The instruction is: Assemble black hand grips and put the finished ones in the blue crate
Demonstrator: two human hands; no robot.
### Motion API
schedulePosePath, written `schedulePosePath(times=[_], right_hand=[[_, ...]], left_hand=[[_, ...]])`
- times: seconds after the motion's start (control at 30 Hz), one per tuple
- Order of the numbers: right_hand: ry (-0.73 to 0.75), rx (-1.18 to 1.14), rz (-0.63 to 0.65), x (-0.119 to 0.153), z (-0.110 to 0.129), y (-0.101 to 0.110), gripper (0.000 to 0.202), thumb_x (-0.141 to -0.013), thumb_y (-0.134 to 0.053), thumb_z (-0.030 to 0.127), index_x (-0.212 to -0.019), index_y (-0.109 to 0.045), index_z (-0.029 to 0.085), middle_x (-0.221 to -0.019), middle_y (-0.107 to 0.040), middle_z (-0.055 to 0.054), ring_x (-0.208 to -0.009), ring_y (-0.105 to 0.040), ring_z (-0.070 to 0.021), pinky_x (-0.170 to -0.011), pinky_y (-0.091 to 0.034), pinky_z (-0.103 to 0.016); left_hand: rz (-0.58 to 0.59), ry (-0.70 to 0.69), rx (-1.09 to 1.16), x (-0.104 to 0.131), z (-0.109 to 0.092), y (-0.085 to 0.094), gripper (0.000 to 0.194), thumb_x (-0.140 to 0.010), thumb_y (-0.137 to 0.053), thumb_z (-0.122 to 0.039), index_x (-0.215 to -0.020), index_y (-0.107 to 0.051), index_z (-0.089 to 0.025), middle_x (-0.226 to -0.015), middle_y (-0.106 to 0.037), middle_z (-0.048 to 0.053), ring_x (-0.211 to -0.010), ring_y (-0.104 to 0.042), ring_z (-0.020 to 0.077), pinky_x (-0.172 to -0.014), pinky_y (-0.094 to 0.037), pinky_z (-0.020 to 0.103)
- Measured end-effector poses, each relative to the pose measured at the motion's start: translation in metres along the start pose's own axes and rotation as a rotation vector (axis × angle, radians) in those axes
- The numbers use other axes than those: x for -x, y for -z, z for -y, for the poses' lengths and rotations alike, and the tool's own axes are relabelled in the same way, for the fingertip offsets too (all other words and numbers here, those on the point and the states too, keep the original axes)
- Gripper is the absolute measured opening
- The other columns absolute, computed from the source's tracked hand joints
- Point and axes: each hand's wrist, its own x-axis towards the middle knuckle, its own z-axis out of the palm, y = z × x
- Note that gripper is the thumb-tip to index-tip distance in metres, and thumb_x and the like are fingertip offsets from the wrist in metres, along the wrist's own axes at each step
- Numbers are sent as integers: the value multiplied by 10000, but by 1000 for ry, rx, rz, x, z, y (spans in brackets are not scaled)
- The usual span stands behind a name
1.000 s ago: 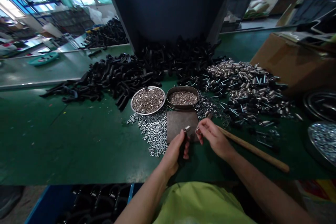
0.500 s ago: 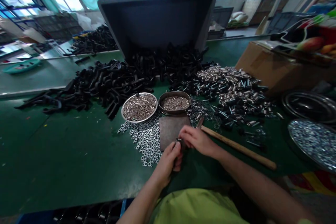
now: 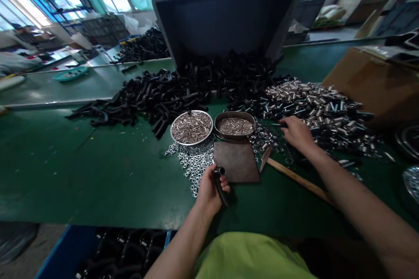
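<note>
A curved black part with a round metal-lined hole (image 3: 220, 179) is held in my left hand (image 3: 208, 189), just in front of the square metal plate (image 3: 236, 161). My right hand (image 3: 297, 133) reaches to the edge of the pile of silver cylinders and black-headed screws (image 3: 322, 107); its fingers are closed on a small dark piece with a thin pin. Between the hands lies a hammer (image 3: 294, 176), its head beside the plate. Silver rings (image 3: 196, 165) are spread left of the plate.
A round dish of small pins (image 3: 191, 127) and an oval tin (image 3: 235, 125) stand behind the plate. Black parts (image 3: 153, 96) spill from a tipped grey bin (image 3: 229, 22). A cardboard box (image 3: 376, 83) is at the right; a blue crate (image 3: 62, 253) sits low left.
My right hand has left my left hand and moved right and away to the screw pile. My left hand still holds the black part, now more visible. The view has turned right to left across the scene.
</note>
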Motion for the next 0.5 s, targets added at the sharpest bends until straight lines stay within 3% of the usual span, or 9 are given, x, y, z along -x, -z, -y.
schedulePosePath(times=[0.1, 0.2, 0.3, 0.4, 0.5], right_hand=[[131, -307, -57, 33, 42, 15, 180, -798, -548, 173, -950, -644, 160, -985, -628, -97, -867, -589, -219, -798, -464, -351], [286, -600, 5, 71, 93, 29, 169, -818, -565, 205, -976, -626, 199, -997, -642, -71, -874, -616, -203, -734, -513, -318], [445, -638, 39, 98, 131, 30, 159, -831, -537, 132, -954, -611, 202, -950, -654, -65, -892, -623, -191, -757, -522, -311], [581, -588, -4, 109, 150, 19, 187, -851, -470, 88, -943, -603, 182, -934, -650, -86, -885, -625, -190, -771, -519, -316], [539, -523, -52, 111, 159, 8, 159, -880, -442, 143, -912, -595, 170, -897, -646, -103, -847, -629, -209, -745, -511, -333]], left_hand=[[31, -27, 54, -2, -3, -2, 289, -823, -430, -298, -583, -476, -145, -463, -355, -24, -414, -323, 69, -405, -285, 167], [50, -60, 57, -4, 0, -5, 275, -808, -434, -292, -591, -507, -140, -457, -387, -12, -421, -354, 84, -423, -313, 187], [69, -97, 48, -4, 6, -10, 244, -793, -471, -288, -603, -519, -141, -454, -418, -11, -424, -378, 90, -441, -331, 198], [39, -171, 37, -2, 12, -14, 201, -766, -508, -268, -608, -515, -144, -455, -450, -12, -428, -399, 91, -458, -345, 202], [-21, -268, 35, 0, 18, -17, 155, -717, -565, -255, -626, -515, -140, -489, -479, -26, -441, -414, 75, -472, -349, 193]])
